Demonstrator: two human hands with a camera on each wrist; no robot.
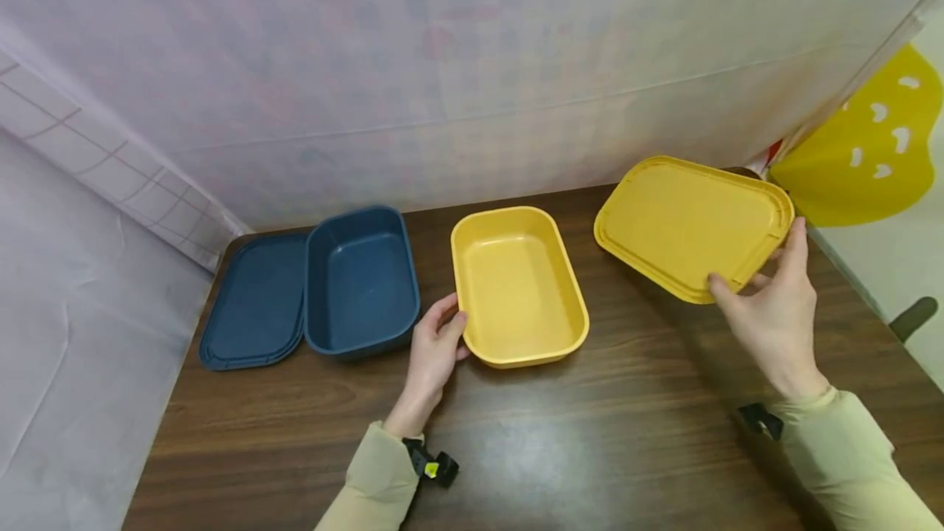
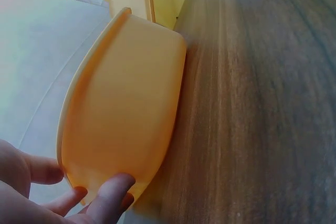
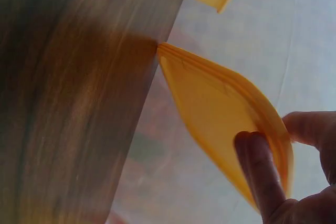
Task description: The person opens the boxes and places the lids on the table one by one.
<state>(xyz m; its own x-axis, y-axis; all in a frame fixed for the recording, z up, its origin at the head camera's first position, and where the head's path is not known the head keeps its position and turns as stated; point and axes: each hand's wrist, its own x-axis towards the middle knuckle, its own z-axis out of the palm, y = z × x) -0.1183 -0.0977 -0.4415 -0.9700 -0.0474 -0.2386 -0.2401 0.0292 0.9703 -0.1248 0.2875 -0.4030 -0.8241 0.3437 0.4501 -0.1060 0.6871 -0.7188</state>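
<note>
An open yellow container [image 1: 516, 285] stands on the middle of the brown table [image 1: 590, 441]. My left hand [image 1: 451, 316] holds its near-left corner, thumb on the rim. In the left wrist view, thumb and fingers [image 2: 113, 187] clasp that corner of the container [image 2: 123, 103]. My right hand [image 1: 755, 265] pinches the near edge of a yellow lid [image 1: 689, 224], which is tilted and raised above the table to the right of the container. The right wrist view shows the lid [image 3: 220, 103] edge-on between thumb and fingers [image 3: 252, 150].
A blue container [image 1: 361, 281] stands left of the yellow one, and its blue lid [image 1: 254, 301] lies flat at the table's left edge. White sheeting covers the back and left. A yellow cut-out panel [image 1: 863, 146] hangs beyond the right edge.
</note>
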